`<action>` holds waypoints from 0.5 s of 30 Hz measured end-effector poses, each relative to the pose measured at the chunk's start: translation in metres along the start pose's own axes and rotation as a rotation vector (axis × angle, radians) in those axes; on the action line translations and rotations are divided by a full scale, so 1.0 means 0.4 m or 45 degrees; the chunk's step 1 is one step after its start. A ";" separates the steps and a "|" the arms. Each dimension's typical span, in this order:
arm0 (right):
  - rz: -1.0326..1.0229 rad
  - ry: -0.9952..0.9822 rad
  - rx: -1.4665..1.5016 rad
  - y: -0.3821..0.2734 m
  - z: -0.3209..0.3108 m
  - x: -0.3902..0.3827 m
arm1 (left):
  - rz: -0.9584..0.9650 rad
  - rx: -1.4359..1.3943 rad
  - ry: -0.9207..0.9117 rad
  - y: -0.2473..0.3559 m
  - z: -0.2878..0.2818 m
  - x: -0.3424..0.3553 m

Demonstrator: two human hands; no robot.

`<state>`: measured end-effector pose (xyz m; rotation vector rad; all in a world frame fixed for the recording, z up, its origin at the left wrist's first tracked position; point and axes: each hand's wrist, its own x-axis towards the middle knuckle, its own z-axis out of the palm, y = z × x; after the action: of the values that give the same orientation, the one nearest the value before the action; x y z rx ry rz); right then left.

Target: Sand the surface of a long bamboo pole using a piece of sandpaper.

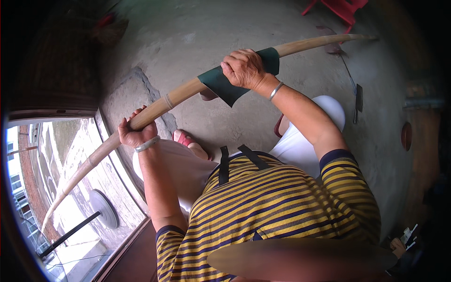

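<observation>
A long, pale bamboo pole [184, 92] slants across in front of me, from the lower left up to the far right. The wide lens makes it look bowed. My left hand [137, 130] is closed around it from below, left of a raised joint ring. Farther along, a dark green sheet [230, 92] is folded over the pole, with one corner hanging down. On top of this sheet my right hand [244, 69] is closed, clasping it against the bamboo. The fingers' far side is hidden.
A red plastic stool [340, 10] stands at the far right. Near it, a long thin-handled tool [359, 97] lies on the concrete floor [300, 110]. At left, the pole's end reaches through a doorway, close to a round grey disc [104, 209] on a black bar.
</observation>
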<state>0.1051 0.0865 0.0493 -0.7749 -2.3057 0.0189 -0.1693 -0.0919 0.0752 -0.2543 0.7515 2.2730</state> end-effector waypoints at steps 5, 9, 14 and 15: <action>-0.036 0.101 0.189 -0.226 0.057 0.065 | 0.030 -0.005 -0.071 -0.008 0.005 -0.014; 0.025 0.134 0.104 -0.075 0.035 0.029 | 0.003 -0.025 0.029 0.013 0.018 -0.023; 0.353 0.224 -0.301 0.302 -0.045 -0.094 | -0.042 -0.069 0.027 0.000 0.026 -0.003; 0.440 0.159 -0.358 0.272 -0.025 -0.087 | -0.037 -0.079 0.030 -0.005 0.026 0.000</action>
<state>0.1889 0.1553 0.0114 -1.2745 -2.0553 -0.1966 -0.1674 -0.0846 0.0828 -0.3198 0.6860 2.2721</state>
